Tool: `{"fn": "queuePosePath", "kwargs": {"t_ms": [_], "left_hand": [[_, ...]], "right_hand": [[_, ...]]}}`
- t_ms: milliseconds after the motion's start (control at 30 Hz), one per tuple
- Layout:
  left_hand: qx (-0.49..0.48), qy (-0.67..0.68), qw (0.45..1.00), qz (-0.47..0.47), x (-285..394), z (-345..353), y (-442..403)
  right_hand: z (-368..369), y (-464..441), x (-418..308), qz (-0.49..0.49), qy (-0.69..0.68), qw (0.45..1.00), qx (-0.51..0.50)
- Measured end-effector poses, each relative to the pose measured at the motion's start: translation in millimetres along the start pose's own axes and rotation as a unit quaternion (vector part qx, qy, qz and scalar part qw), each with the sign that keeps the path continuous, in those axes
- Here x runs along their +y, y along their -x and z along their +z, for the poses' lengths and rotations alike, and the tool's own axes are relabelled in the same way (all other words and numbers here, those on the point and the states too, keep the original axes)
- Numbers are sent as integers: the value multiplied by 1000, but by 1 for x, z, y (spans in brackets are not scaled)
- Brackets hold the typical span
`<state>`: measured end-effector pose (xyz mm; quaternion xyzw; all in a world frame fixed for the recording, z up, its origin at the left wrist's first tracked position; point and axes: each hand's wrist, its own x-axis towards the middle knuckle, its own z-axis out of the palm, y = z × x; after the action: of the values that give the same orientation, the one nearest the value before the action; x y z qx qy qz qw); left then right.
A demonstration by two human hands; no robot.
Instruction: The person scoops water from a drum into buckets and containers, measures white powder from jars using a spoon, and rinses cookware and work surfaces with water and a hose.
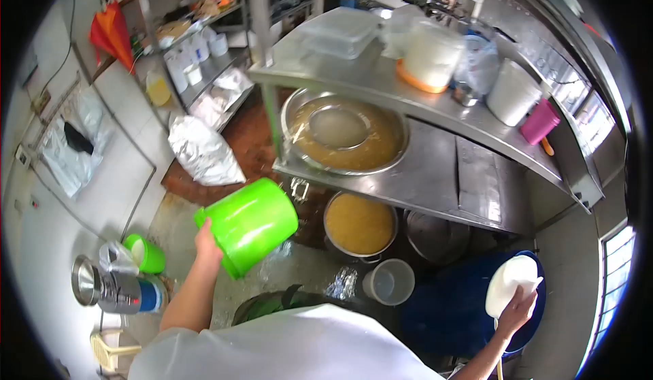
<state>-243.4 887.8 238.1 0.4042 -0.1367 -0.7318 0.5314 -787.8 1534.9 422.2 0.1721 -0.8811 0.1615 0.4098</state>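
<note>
My left hand (207, 242) grips the rim of a bright green bucket (253, 220), which is tipped on its side in the air. Its base points up to the right and its inside is turned away from view. On the right, my right hand (518, 310) is closed around a white plastic jug (507, 285). The jug is above the large blue barrel (435, 312), near its right rim. Whether the jug has anything in it cannot be seen.
A steel table (435, 155) bears a big bowl (401, 150) of liquid with a strainer in it. Below are a pot (360, 223) of yellowish food and a translucent bucket (389, 281). A grinder-like machine (119, 290) and another green bucket (153, 257) stand at left.
</note>
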Motion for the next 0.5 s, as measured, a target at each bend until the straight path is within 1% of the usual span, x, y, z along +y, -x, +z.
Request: {"fn": "queuePosePath", "kwargs": {"t_ms": [33, 67, 100, 133, 167, 200, 267, 300, 333, 367, 400, 433, 467, 500], "left_hand": [[-24, 18, 1000, -6, 4, -12, -14], [-47, 38, 998, -11, 10, -26, -26], [-21, 39, 999, -4, 16, -30, -32], [6, 39, 999, 2, 22, -34, -38], [-9, 57, 998, -8, 28, -45, -47], [-26, 76, 997, -17, 33, -60, -58], [5, 92, 996, -12, 40, -85, -82], [15, 95, 995, -11, 44, -98, -93], [17, 112, 993, -20, 47, -109, -103], [17, 130, 991, -29, 49, -117, -112], [22, 133, 990, -29, 51, -126, -121], [51, 137, 989, -26, 53, -135, -128], [79, 141, 987, -22, 57, -142, -134], [86, 144, 986, -18, 60, -146, -138]], "right_hand": [[-24, -5, -51, 42, -89, 990, -96], [-29, 2, -80, -8, -96, 988, -124], [-30, 9, -105, -59, -104, 981, -151], [-19, 24, -129, -96, -156, 970, -159], [-21, 37, -172, -129, -160, 960, -190], [-15, 51, -218, -124, -233, 930, -257], [-15, 83, -304, -142, -347, 848, -373], [-16, 95, -349, -256, -360, 817, -372], [-16, 107, -394, -347, -372, 779, -367], [-20, 120, -437, -355, -365, 736, -447], [-18, 138, -478, -425, -414, 695, -406], [-24, 151, -520, -480, -432, 662, -380], [-34, 163, -556, -504, -398, 646, -413], [-47, 171, -593, -510, -418, 617, -430]]}}
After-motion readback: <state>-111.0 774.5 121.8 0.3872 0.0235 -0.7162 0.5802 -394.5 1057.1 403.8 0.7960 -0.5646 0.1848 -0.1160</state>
